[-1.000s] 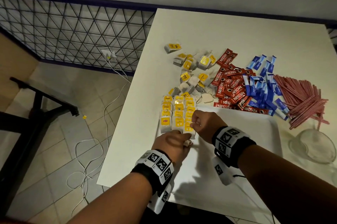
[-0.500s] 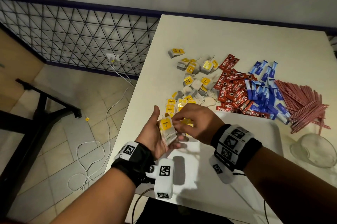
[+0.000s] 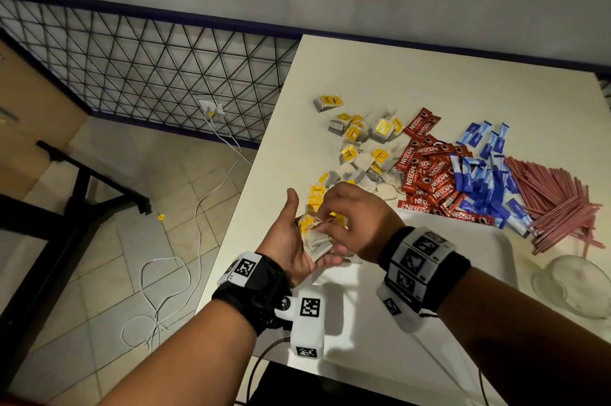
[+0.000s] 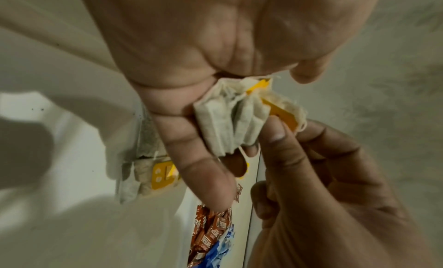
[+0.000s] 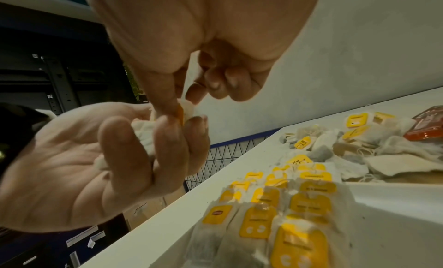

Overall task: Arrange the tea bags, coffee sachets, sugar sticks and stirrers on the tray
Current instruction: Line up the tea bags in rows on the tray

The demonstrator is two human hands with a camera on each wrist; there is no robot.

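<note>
The left hand (image 3: 297, 240), palm up with fingers loosely curled, cradles a small bundle of white paper tea bags with yellow tags (image 3: 314, 238). The right hand (image 3: 355, 223) pinches one yellow tag (thumb and forefinger) above the white rectangular tray (image 3: 463, 257) on the worktop.

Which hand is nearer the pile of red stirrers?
Right. The right hand works over the tray's left end, with the stirrers further out on its own side; the left hand sits beyond it, by the table's left edge.
</note>
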